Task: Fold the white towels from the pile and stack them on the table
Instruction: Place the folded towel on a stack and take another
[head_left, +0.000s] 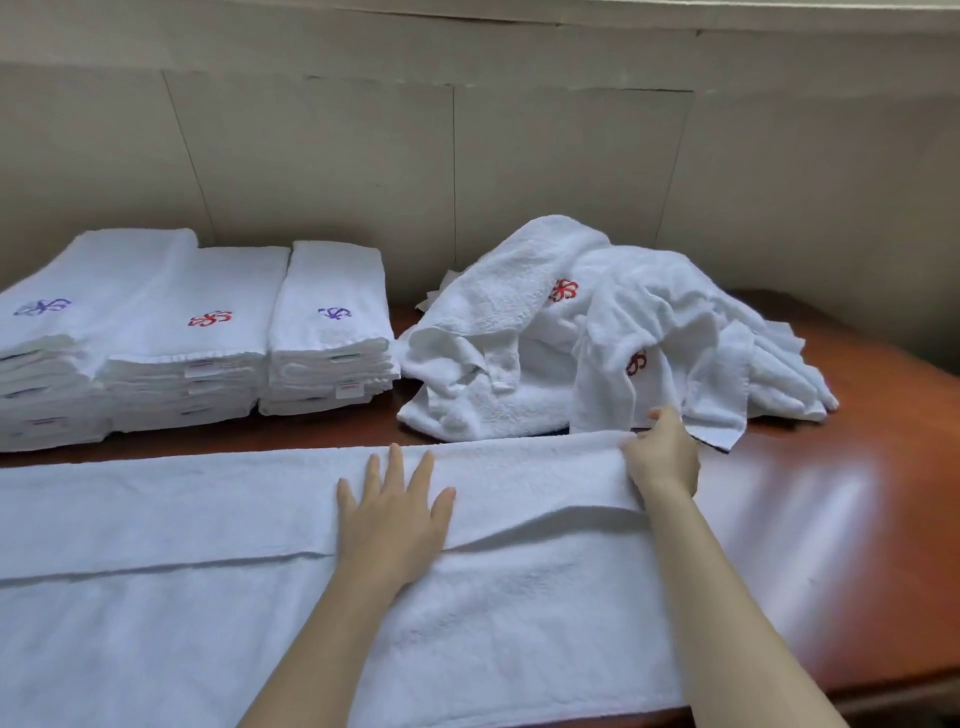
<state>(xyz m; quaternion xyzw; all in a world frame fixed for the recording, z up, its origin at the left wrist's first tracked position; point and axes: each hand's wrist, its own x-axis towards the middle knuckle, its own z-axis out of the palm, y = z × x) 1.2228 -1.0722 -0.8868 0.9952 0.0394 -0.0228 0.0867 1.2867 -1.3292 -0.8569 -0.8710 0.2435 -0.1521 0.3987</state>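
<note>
A long white towel (182, 613) lies spread across the near part of the brown table (841, 519), its far strip folded over toward me. My left hand (395, 514) presses flat on that folded strip, fingers spread. My right hand (665, 457) grips the strip's right end at the far corner. Behind it lies a loose pile of white towels (597, 332) with red emblems. At the far left stand three stacks of folded white towels (192, 338), side by side, with red and purple emblems on top.
A beige panelled wall (467, 156) runs close behind the table. The table's front edge shows at the lower right, with bare glossy wood to the right of the spread towel.
</note>
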